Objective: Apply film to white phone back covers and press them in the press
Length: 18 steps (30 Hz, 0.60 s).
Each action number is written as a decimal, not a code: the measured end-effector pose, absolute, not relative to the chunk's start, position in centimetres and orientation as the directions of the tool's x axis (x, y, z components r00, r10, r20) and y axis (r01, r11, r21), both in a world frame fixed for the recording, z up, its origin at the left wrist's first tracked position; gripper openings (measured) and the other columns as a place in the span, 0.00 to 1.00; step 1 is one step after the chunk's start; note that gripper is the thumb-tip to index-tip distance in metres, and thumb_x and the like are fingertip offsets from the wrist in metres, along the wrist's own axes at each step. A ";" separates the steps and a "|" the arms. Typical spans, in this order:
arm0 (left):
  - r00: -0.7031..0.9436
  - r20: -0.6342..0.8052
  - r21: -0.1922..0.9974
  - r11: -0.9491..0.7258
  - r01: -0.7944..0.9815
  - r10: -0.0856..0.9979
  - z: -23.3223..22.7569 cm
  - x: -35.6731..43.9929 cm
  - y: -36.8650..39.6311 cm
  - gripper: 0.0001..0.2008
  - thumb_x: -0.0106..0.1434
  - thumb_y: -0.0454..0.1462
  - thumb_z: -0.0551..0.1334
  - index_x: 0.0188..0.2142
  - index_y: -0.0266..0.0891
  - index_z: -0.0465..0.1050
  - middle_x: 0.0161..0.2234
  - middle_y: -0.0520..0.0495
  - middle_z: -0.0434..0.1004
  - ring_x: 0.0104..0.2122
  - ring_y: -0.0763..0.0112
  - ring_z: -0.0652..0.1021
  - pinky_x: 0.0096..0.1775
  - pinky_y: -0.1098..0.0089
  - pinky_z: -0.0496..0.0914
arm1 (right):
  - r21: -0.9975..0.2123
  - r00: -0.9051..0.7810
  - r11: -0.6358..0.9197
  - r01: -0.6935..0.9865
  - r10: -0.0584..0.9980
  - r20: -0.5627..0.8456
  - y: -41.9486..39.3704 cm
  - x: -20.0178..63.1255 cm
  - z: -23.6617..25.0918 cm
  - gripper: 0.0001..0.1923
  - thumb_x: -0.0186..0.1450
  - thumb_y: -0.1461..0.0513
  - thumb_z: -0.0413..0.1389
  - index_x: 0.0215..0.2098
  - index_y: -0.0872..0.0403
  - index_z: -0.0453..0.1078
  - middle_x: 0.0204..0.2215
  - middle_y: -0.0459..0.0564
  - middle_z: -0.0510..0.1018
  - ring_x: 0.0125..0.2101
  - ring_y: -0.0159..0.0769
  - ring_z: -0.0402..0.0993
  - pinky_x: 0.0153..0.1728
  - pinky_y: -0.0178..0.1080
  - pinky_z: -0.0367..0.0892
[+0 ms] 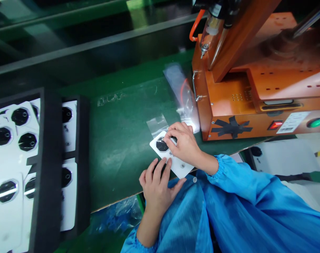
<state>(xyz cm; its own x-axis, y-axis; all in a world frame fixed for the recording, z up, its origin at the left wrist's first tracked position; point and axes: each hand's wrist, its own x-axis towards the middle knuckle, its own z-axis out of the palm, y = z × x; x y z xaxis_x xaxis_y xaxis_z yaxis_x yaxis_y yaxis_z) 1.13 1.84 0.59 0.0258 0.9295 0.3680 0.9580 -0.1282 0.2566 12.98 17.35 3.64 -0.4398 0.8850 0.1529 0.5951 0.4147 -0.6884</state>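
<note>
A white panel [181,169] with rounded corners and a black octagonal window lies at an angle on the green work surface, near its front edge. My right hand [184,142] is over the panel, thumb and fingertips pinched together at the right side of the black octagon [162,144]. Whatever those fingertips hold, if anything, is hidden. My left hand [157,182] has its fingers spread, the tips at the panel's lower left edge. A small clear film piece [157,124] lies just beyond the panel's far corner.
Black trays [50,168] at the left hold several similar white panels [9,214]. An orange machine [209,102] with a red switch and a green button stands at the right. Clear plastic film [179,88] lies beside it. The green table's [109,140] front edge runs close to my body.
</note>
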 end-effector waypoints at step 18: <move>0.031 0.373 0.266 -0.139 0.954 0.927 0.5 1.1 1.8 0.33 0.59 0.54 0.69 0.59 0.41 0.72 0.54 0.38 0.79 0.55 0.47 0.74 0.53 0.53 0.59 | -0.602 -0.436 0.486 0.633 0.867 0.242 16.8 13.5 3.4 0.09 0.71 0.61 0.54 0.38 0.51 0.77 0.40 0.50 0.75 0.44 0.41 0.67 0.45 0.47 0.54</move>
<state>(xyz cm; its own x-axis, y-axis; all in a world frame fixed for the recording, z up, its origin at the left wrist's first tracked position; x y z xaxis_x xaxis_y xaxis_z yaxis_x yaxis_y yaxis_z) 1.13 1.84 0.53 0.0312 0.9274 0.3728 0.9539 -0.1390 0.2659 13.54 16.77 3.39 -0.4356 0.8669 0.2425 0.6328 0.4865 -0.6024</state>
